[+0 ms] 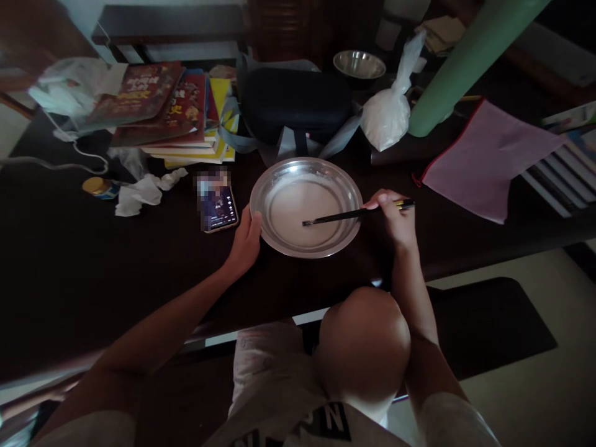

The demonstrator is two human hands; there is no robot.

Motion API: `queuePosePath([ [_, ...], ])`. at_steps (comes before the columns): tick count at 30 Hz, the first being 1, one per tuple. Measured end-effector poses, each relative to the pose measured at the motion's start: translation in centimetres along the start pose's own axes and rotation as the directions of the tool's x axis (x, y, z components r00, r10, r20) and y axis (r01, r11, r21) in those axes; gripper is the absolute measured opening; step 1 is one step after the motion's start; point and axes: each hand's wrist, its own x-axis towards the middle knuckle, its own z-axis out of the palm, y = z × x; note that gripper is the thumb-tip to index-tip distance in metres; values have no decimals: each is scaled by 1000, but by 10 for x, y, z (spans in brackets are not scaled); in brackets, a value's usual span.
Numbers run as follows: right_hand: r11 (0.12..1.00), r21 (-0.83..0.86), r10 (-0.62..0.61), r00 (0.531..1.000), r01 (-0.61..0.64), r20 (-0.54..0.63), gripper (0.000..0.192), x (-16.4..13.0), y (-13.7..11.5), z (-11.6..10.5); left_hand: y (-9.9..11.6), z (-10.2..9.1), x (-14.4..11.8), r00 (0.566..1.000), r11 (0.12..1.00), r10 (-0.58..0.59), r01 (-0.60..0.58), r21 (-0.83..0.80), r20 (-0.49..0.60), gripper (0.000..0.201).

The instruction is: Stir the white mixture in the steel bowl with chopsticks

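Table (pixel 69 261): dark top, and everything sits on it.
Steel plate (pixel 306 207): thin metal, probably light and slick, holding a pale wet mix that could slosh. Best held at the rim.
Left hand (pixel 245 243): fingers curled against the plate's near-left rim, steadying it.
Right hand (pixel 393 214): fingers pinched around the chopsticks' back end.
Chopsticks (pixel 354 215): stiff and thin, with the tips out past the fingers in the mix.
Phone (pixel 218 208): just beyond the left fingertips.

The light is dim. A dark wooden table (pixel 69 273) fills the left and middle of the frame. At lower right lies pale floor (pixel 535 397) with a dark mat (pixel 493 323). Along the top stands dark wooden furniture (pixel 288 28), with a pale wall patch at upper left.
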Motion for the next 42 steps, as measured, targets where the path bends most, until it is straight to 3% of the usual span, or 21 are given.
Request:
queuePosePath([
  [3,999,-26,-19,999,21,51,46,0,0,0,0,0,0,1000,1000,3,-3,5,-2,72],
  [7,1000,15,2,997,-1,-72,47,0,1,-1,0,0,0,1000,1000,1,-1,-12,-10,73],
  [12,1000,9,-14,999,13,52,44,0,0,1,2,0,0,1000,1000,4,-4,-23,-3,76],
  [17,1000,17,6,997,-5,-75,47,1,2,-2,3,-1,0,1000,1000,-8,8,-18,-2,79],
  [22,1000,7,-1,996,0,88,45,1,1,0,0,-1,0,1000,1000,8,-8,-9,7,77],
  [28,1000,24,7,997,-5,-75,48,1,1,-1,-2,0,0,1000,1000,6,-6,-20,-2,81],
  [33,999,2,-32,998,32,54,45,1,2,1,0,-1,0,1000,1000,2,-2,-8,-2,81],
  [38,999,34,-27,998,29,-57,44,1,4,-1,-1,-1,0,1000,1000,5,-5,-11,4,80],
  [42,999,8,-48,996,48,70,42,1,4,0,-1,0,0,1000,1000,11,-11,-20,-5,81],
])
